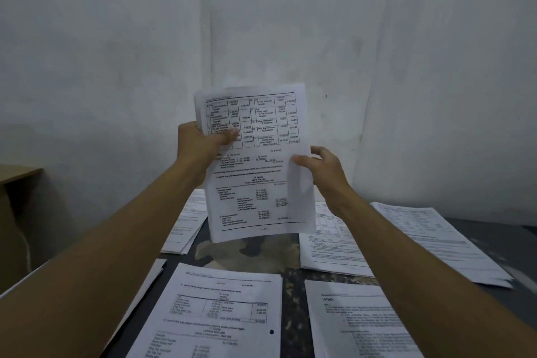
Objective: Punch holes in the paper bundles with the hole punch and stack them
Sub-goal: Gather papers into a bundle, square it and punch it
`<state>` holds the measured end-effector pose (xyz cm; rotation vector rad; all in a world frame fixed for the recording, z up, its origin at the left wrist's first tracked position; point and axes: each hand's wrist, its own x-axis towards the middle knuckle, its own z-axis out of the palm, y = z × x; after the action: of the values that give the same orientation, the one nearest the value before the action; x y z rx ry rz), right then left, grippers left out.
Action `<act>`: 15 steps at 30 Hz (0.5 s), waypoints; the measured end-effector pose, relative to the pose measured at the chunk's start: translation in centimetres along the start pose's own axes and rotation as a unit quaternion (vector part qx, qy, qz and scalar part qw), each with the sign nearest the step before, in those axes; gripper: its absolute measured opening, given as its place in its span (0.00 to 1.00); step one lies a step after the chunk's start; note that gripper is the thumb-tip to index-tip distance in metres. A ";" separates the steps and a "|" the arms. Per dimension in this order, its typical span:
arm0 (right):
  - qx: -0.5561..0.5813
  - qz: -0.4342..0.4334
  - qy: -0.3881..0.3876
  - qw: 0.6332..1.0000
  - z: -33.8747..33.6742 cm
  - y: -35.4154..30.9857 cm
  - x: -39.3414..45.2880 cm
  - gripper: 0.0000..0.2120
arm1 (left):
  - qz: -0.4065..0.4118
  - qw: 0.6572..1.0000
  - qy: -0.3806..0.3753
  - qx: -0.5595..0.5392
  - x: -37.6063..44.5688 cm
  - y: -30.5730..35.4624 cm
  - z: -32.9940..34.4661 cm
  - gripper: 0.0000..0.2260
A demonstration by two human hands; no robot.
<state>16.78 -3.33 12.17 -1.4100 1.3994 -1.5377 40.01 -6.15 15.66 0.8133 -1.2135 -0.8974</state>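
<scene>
Left hand [207, 141] is pinching the paper bundle [255, 163] aloft over the surface [290, 273] — right hand [322, 167] gripping its edge, probably squaring it. Next — finding the punch, which is unseen.

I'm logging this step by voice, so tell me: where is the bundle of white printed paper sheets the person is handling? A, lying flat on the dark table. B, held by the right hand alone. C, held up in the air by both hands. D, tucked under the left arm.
C: the bundle of white printed paper sheets is raised above the dark table, with the left hand gripping its upper left edge and the right hand pinching its right edge.
</scene>
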 end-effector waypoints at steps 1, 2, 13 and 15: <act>0.007 -0.004 -0.001 1.000 -0.5 0.2 -0.1 0.17 | -0.001 1.000 -0.003 -0.003 -0.1 0.5 0.4 0.12; 0.014 -0.008 -0.004 1.000 -1.1 0.3 -0.4 0.12 | -0.002 1.000 -0.006 -0.007 -0.2 0.9 0.9 0.12; 0.013 -0.057 0.047 0.997 -8.4 -1.0 -2.9 0.07 | -0.027 0.998 -0.057 -0.022 -1.8 2.9 6.9 0.14; 0.016 -0.058 0.061 0.996 -10.2 -1.2 -3.5 0.06 | -0.045 0.995 -0.078 -0.035 -2.4 2.5 8.1 0.14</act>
<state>8.13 3.10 13.63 -1.4207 1.3791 -1.7389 32.11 -3.33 18.27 0.7573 -1.2821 -1.0874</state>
